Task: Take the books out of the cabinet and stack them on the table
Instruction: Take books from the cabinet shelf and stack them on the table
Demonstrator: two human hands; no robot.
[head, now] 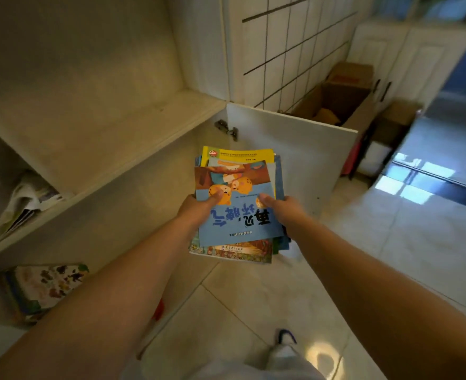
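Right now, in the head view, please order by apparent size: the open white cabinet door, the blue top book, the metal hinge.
1. open white cabinet door
2. blue top book, though it is nearer the camera, so true size is unsure
3. metal hinge

White square wall tiles with dark grout (289, 48) fill the upper centre. Glossy pale floor tiles (407, 242) spread across the lower right, reflecting bluish window light. 2 open brown cardboard boxes (341, 97) sit at upper right.

dim, warm indoor light | daylight glare on floor (407, 185) at right | edges bent, softly blurred
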